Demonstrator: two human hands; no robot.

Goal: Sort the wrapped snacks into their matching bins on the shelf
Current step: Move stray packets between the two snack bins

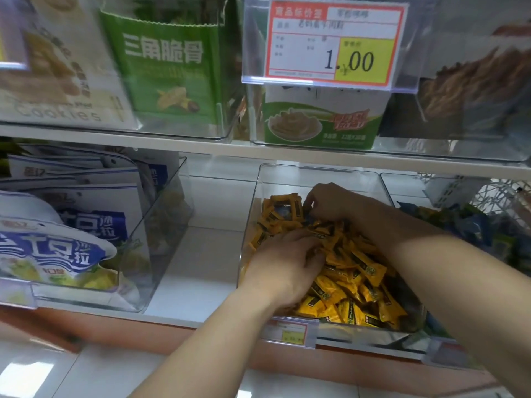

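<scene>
**Task item pos.:** Yellow foil-wrapped snack packets [356,271] fill a clear plastic bin [287,179] on the white shelf board [201,254], approx. 5 o'clock from frame centre.

**Left hand [283,262]:** In the bin at 8 o'clock, palm down on the pile. Fingers [311,258] are slightly spread and bent, w/ tips sunk among the packets. Whether they hold a packet cannot be told.

**Right hand [330,202]:** At the bin's 12 o'clock, near the rear wall. Fingers [311,198] are curled tight, w/ tips touching the topmost packets. Grip not confirmable.

**Adjacent:** Blue-and-white snack bags [57,248] at 9 o'clock. Red-and-yellow price tag [336,41] at 1 o'clock.
</scene>
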